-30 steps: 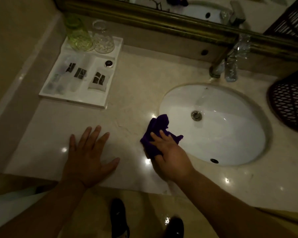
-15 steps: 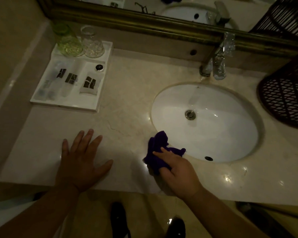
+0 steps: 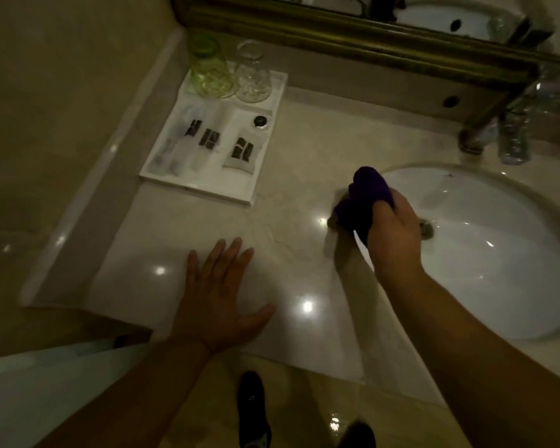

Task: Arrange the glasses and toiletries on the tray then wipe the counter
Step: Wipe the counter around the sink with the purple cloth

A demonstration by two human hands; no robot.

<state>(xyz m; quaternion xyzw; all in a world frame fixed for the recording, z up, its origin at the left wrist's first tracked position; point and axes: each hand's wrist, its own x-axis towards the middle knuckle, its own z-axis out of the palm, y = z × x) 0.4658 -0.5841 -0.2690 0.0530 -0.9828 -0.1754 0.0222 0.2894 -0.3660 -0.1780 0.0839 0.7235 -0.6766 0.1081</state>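
Observation:
A white tray sits at the counter's back left corner. On its far end stand a green glass and a clear glass, both upside down. Toiletry packets and a small round cap lie in its compartments. My right hand is bunched around a purple cloth, lifted at the sink's left rim. My left hand lies flat, fingers spread, on the beige marble counter near the front edge.
A white oval sink fills the right side, with a brass tap and a clear bottle behind it. A brass-framed mirror runs along the back wall. My shoes show on the floor below the counter.
My right hand has gathered the purple cloth into a bunch and raised it from the counter front up to the sink's left rim. My left hand stays flat on the counter.

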